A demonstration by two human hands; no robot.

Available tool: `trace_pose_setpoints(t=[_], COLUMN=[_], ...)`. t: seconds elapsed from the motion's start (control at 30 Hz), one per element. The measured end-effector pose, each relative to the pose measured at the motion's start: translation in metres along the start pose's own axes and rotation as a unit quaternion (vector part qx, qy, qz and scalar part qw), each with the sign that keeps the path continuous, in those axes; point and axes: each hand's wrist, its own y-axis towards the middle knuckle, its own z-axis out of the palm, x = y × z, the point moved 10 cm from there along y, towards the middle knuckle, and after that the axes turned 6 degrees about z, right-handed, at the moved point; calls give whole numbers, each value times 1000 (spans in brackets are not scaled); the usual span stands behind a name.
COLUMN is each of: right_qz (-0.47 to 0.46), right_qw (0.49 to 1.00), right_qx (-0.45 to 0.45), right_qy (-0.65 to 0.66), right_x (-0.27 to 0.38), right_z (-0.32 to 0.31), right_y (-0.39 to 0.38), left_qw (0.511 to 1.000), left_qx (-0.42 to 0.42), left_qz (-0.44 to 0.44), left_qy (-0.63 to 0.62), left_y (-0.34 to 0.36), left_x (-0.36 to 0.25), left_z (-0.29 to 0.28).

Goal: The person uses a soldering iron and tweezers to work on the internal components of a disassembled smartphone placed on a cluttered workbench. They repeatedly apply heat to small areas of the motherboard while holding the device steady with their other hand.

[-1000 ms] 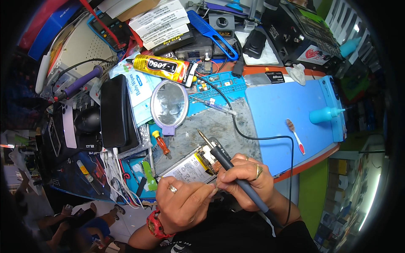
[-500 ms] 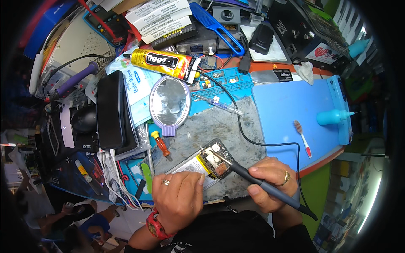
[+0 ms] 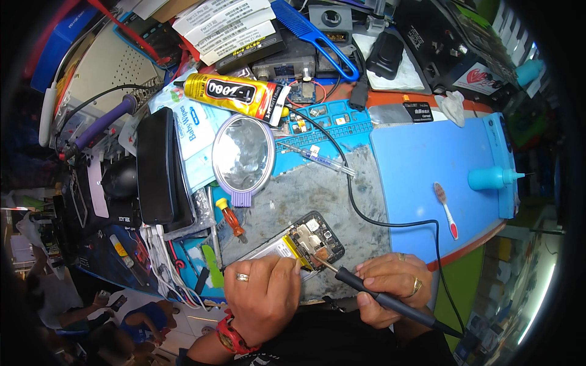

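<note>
Head view: right hand (image 3: pixel 395 287) folded pen-fashion round a grey soldering iron (image 3: pixel 390 303), tip forward-left at the bared board (image 3: pixel 311 230) of an opened phone (image 3: pixel 305 240), contact impossible to tell. Just forward of and between both hands, that phone, battery (image 3: pixel 274 249) end partly under the curled left hand (image 3: pixel 262 294), exact hold hidden. Forward-left of the left hand, an orange screwdriver (image 3: pixel 231 221); farther forward-right of the right, a toothbrush (image 3: pixel 446 210).

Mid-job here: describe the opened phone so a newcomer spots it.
Start at the grey mat in the middle. Near its lower edge, the opened phone lies slanted, partly covered by the left hand. Unlike the red screwdriver beside it, it shows bare circuitry and a yellow strip.
</note>
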Motion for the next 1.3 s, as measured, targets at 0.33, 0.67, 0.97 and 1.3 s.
trace_pose_setpoints(t=[0.33, 0.67, 0.97, 1.3], right_qz=[13, 0, 2, 4], right_qw=[1000, 1000, 1000, 1000], right_qx=[13, 15, 15, 14], right_qy=[-3, -3, -6, -11], right_x=[-3, -1, -1, -1], right_z=[5, 7, 7, 4], right_y=[2, 5, 5, 5], left_qw=[1000, 1000, 1000, 1000], left_qx=[-8, -11, -13, -17], left_qz=[0, -1, -2, 0], left_qy=[1, -5, -8, -5], left_y=[-2, -1, -1, -2], left_x=[0, 0, 0, -1], left_z=[0, -1, -1, -1])
